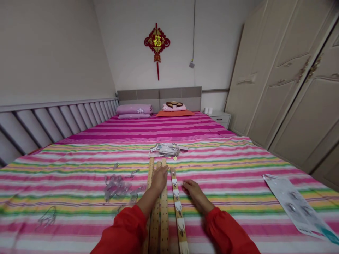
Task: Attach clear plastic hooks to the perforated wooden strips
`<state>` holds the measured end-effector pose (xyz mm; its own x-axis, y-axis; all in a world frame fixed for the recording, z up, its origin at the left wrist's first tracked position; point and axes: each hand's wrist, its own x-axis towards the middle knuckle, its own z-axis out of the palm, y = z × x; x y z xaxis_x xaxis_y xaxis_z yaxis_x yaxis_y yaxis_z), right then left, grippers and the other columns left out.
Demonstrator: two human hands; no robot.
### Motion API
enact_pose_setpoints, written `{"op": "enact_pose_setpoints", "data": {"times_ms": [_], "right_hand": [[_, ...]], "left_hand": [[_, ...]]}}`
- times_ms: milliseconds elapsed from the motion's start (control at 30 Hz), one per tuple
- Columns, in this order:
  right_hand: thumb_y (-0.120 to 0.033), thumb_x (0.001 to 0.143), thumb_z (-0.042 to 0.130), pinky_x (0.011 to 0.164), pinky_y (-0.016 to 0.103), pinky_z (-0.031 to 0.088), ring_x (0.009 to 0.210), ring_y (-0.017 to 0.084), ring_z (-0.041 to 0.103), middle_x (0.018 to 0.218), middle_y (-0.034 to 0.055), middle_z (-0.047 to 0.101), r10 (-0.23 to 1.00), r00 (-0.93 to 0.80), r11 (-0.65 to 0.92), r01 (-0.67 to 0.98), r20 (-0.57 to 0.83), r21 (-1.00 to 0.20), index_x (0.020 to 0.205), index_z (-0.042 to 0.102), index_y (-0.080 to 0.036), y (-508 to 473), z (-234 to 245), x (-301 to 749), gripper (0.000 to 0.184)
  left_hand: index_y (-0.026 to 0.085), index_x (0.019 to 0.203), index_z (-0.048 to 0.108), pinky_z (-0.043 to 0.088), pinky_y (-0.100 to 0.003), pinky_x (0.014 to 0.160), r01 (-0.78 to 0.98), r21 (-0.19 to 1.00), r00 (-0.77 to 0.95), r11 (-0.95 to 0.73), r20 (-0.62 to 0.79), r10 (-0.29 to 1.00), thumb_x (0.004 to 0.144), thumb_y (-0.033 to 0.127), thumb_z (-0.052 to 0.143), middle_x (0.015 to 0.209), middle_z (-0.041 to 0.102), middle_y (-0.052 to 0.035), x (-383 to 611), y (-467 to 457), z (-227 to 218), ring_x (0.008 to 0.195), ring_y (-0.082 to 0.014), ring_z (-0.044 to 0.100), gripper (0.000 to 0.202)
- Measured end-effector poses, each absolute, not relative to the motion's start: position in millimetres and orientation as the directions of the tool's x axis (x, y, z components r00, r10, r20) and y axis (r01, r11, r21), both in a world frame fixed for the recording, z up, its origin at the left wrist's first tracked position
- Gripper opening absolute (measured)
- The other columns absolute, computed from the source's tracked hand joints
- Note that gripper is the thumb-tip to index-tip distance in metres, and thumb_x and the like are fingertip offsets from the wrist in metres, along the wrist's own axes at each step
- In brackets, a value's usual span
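A wooden strip point(176, 192) lies lengthwise in front of me, with several white adhesive hooks point(178, 206) along it. Left of it, close together, are several bare wooden strips with small holes point(164, 211). My left hand point(159, 177) rests across the far part of the bare strips, fingers extended toward the far end of the hooked strip; its fingertips are partly hidden. Just right of the hooked strip is my right hand point(194, 190), apart from it. Its fingers are loosely bent, and nothing shows in them.
Clear plastic pieces and loose hooks point(116, 188) lie in a heap at left, with a wire-like piece point(48, 217) farther out. Beyond the strips sits a pile of packages point(166, 149). A clear pack with hooks point(299, 208) lies at right. Striped bedding point(225, 173) is underneath.
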<state>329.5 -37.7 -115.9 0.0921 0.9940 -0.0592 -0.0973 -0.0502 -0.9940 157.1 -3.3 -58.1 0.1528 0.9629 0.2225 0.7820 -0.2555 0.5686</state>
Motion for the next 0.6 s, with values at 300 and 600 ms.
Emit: {"op": "enact_pose_setpoints", "data": {"times_ms": [300, 600], "right_hand": [[-0.048, 0.057, 0.079, 0.043, 0.023, 0.032, 0.046, 0.010, 0.047, 0.057, 0.0002, 0.061, 0.973, 0.181, -0.066, -0.378, -0.144, -0.923, 0.069, 0.068, -0.016, -177.2, -103.7, 351.9, 0.036], [-0.058, 0.058, 0.077, 0.041, 0.020, 0.035, 0.045, 0.009, 0.053, 0.064, 0.0038, 0.067, 0.915, 0.190, -0.236, -0.460, -0.354, -0.856, 0.078, 0.074, -0.016, -285.9, -145.8, 325.8, 0.047]], "left_hand": [[0.022, 0.099, 0.068, 0.045, -0.038, 0.098, 0.495, 0.816, -0.113, -0.299, 0.402, 0.909, 0.085, 0.038, 0.047, 0.116, 0.065, -0.0062, 103.3, -120.7, -55.4, 0.113, -0.0218, 0.056, 0.030], [0.016, 0.102, 0.063, 0.046, -0.039, 0.089, 0.344, 0.936, -0.621, -0.080, 0.290, 0.728, 0.079, 0.048, 0.050, 0.102, 0.066, -0.0091, 42.3, -176.1, -112.9, 0.099, -0.0245, 0.059, 0.041]]}}
